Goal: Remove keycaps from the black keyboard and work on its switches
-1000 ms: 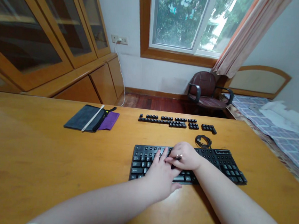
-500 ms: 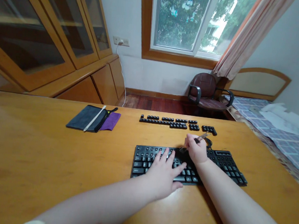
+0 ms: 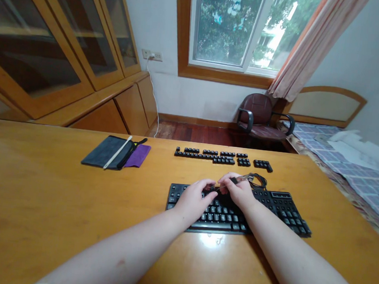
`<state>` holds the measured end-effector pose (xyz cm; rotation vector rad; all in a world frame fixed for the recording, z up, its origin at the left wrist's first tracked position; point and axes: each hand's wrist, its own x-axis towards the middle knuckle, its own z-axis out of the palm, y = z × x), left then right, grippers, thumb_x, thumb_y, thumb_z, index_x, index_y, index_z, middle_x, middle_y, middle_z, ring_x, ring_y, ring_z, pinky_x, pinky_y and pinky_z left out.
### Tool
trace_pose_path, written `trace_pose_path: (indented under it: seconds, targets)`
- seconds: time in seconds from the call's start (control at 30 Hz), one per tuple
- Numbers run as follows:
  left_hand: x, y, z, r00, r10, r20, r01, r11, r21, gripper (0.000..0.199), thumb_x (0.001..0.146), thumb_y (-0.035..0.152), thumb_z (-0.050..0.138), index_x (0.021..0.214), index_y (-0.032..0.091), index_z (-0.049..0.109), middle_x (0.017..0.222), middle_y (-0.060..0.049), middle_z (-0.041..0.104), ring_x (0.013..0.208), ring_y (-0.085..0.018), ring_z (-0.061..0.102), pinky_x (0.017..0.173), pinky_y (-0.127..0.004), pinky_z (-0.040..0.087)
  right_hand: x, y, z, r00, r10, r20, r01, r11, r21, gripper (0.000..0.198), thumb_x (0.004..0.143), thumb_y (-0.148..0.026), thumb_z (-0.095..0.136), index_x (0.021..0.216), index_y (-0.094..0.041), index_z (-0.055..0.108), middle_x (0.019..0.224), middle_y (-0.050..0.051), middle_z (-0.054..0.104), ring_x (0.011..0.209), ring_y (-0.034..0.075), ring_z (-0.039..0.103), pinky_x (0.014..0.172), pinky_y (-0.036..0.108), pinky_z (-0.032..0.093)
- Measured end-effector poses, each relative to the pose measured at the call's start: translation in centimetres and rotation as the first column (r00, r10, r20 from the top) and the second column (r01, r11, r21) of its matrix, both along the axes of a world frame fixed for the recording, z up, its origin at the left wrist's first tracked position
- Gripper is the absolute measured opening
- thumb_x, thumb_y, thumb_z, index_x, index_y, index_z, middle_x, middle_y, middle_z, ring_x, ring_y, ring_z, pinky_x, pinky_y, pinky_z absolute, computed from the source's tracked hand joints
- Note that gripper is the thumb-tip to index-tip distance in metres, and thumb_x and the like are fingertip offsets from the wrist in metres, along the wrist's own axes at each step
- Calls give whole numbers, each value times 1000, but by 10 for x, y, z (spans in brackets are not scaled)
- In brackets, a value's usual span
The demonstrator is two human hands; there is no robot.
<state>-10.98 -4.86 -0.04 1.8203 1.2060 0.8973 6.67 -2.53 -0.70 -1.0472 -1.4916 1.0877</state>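
A black keyboard (image 3: 225, 218) lies on the wooden desk, with bare spots in its upper rows where keycaps are off. Above those rows, my right hand (image 3: 238, 192) is closed around a keycap puller (image 3: 243, 178), its wire end pointing left. The fingers of my left hand (image 3: 195, 200) pinch a small black keycap (image 3: 212, 187) at the puller's wire end. Whether the wire still grips the keycap is too small to tell. Loose black keycaps (image 3: 204, 157) are laid out in rows behind the keyboard.
At left on the desk (image 3: 38, 199) lie a grey cloth (image 3: 104, 151), a pale thin stick (image 3: 118, 152) and a purple cloth (image 3: 138, 156). A coiled black cable (image 3: 259, 181) sits behind the keyboard. Past the desk stands an office chair (image 3: 260, 113).
My left hand has lifted from lying spread on the keyboard and now pinches a keycap. My right hand has moved left with the puller, bringing both hands together.
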Motion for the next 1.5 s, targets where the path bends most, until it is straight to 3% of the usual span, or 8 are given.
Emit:
trace_pose_path:
  seconds: [0.27,0.5,0.8,0.93,1.1,1.27,1.4,1.5]
  targets:
    - [-2,4,2,988,95,121,-87,994,-69,20,78,22,59,97,20,66,96,-3,70,90,-17,63,85,-30,49,0,2,7,975,85,206,-117,982,149,25,83,-38,58,73,-17,69,62,3,64,56,13,59,51,24,47]
    - [-1,1,8,987,122,100,-115,990,-76,21,76,24,62,96,20,68,97,-3,71,91,-20,64,87,-34,49,-3,-2,20,938,186,293,-239,958,158,31,85,-36,55,64,-17,67,56,2,61,54,12,57,58,26,48]
    - [-2,5,2,960,118,252,-99,991,-88,22,78,27,60,97,19,69,99,-5,70,95,-19,64,90,-34,48,-4,-4,17,945,137,298,-208,953,221,17,82,-32,58,79,-19,68,65,3,65,58,14,61,62,28,50]
    - [-2,8,1,927,159,341,-115,983,-146,18,80,25,57,91,17,69,94,-5,70,91,-18,64,89,-33,48,-5,-3,16,936,129,328,-230,929,290,11,80,-26,60,82,-19,68,68,3,65,64,15,62,66,29,50]
    - [0,15,-5,827,237,510,-140,965,-221,17,78,24,59,91,14,64,95,-7,69,92,-16,63,89,-33,48,-4,-3,16,917,204,343,-323,884,337,16,83,-27,57,76,-19,68,72,5,65,68,16,61,67,30,50]
    - [1,18,-6,747,233,622,-64,957,-282,27,80,24,56,104,13,59,104,-11,67,99,-17,62,94,-35,45,1,-5,17,957,0,290,-121,909,399,30,88,-32,47,70,-19,66,82,8,61,82,19,59,78,36,48]
    - [1,18,-6,768,192,611,-9,957,-290,35,82,22,54,115,15,56,111,-11,65,109,-18,58,98,-36,42,1,-6,15,975,-79,209,-16,908,419,30,90,-34,42,78,-20,66,97,10,62,95,23,58,88,42,46]
    - [1,17,-7,771,175,612,14,956,-292,39,82,20,53,121,16,53,117,-11,62,109,-19,58,98,-36,43,0,-7,14,967,-140,213,24,882,471,32,91,-34,38,96,-21,67,114,11,58,108,25,54,94,45,42]
